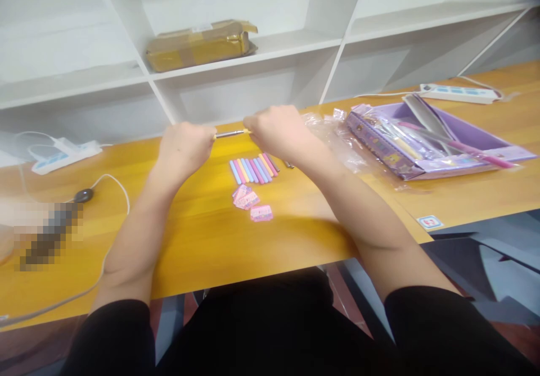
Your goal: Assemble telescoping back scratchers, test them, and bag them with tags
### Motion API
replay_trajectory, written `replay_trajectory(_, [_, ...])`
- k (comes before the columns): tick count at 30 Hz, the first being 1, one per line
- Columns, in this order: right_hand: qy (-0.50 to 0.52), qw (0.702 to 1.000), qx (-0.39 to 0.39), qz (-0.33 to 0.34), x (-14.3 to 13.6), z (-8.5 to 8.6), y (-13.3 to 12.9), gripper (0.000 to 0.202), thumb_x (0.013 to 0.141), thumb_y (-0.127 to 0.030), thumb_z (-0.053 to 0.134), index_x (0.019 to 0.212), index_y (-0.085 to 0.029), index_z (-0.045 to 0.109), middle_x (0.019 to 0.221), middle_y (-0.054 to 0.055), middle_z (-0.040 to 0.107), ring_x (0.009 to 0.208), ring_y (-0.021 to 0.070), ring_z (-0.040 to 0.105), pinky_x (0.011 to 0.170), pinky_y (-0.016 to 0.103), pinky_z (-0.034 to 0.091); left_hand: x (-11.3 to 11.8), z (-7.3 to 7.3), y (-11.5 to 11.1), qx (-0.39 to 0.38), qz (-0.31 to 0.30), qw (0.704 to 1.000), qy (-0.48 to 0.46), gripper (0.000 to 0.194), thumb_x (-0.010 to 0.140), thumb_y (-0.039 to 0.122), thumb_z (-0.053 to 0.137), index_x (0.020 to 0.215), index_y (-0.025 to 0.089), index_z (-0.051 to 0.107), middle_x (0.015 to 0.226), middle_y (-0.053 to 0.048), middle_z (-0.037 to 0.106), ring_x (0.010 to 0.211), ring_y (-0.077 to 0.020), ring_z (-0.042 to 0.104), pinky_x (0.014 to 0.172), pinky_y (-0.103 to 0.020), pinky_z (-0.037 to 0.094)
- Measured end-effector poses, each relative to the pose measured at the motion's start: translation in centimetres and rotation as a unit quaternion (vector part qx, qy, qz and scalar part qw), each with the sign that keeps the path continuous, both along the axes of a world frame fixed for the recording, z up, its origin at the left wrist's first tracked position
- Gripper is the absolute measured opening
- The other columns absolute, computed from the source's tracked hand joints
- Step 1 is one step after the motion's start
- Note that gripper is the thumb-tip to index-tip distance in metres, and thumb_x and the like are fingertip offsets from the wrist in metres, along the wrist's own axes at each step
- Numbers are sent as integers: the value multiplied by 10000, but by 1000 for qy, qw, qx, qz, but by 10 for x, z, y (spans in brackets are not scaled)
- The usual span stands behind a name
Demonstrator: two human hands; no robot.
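Note:
Both of my hands are raised over the far side of the desk, one at each end of a slim yellow-and-silver pen. My left hand is closed around its left end, and my right hand around its right end. Only the silver middle and bits of yellow show between the fists. Below them, several pastel sticks, pink, blue, purple and yellow, lie side by side in a row. Nearer to me are a small overlapping pile of pink printed cards and one separate pink card.
To the right, an open purple box holds plastic-wrapped items and a pink stick, with crumpled clear wrap beside it. Power strips lie on both sides. A white cable crosses the left. Shelves hold a taped parcel.

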State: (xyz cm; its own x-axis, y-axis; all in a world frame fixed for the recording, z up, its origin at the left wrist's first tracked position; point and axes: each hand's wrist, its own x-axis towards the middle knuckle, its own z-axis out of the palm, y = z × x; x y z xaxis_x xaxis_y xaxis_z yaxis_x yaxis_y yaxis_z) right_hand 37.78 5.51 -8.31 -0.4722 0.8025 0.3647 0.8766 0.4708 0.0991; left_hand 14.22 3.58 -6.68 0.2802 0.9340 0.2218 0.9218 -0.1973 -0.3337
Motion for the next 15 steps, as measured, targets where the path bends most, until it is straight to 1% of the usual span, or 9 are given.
replay_trajectory(5, [7, 1000, 8, -11, 10, 9, -5, 313, 1019, -67, 544, 1119, -193, 813, 888, 128, 753, 770, 242, 574, 735, 355, 253, -12, 3, 0, 26, -2, 999, -46, 287, 995, 137, 528, 891, 238, 776, 763, -125, 705, 807, -324, 721, 725, -407, 366])
replay_trajectory(9, [26, 999, 27, -16, 19, 18, -9, 294, 1031, -132, 531, 1069, -238, 803, 877, 123, 747, 805, 275, 604, 735, 363, 274, -19, 8, -1, 64, -8, 997, -48, 229, 954, 163, 555, 811, 247, 712, 659, -85, 614, 726, -289, 660, 687, -399, 321])
replay_trajectory(12, [17, 997, 58, -43, 35, 31, -10, 305, 1018, -157, 506, 1023, -271, 789, 889, 122, 751, 838, 293, 610, 731, 376, 272, -28, 19, -2, 80, 14, 996, -41, 226, 968, 212, 548, 811, 250, 705, 663, -73, 599, 721, -262, 595, 687, -400, 303])
replay_trajectory(14, [9, 991, 97, -89, 58, 42, -8, 292, 992, -157, 507, 983, -266, 778, 914, 127, 757, 849, 280, 599, 736, 388, 280, -43, 31, -3, 93, 53, 994, -34, 254, 997, 257, 519, 851, 242, 726, 715, -75, 612, 752, -253, 545, 708, -401, 312])
replay_trajectory(15, [14, 986, 118, -121, 74, 46, -6, 261, 973, -157, 530, 962, -253, 773, 917, 131, 757, 844, 263, 588, 743, 392, 292, -54, 38, -4, 94, 67, 993, -30, 289, 1025, 275, 486, 920, 228, 751, 776, -79, 629, 789, -251, 524, 729, -399, 326])
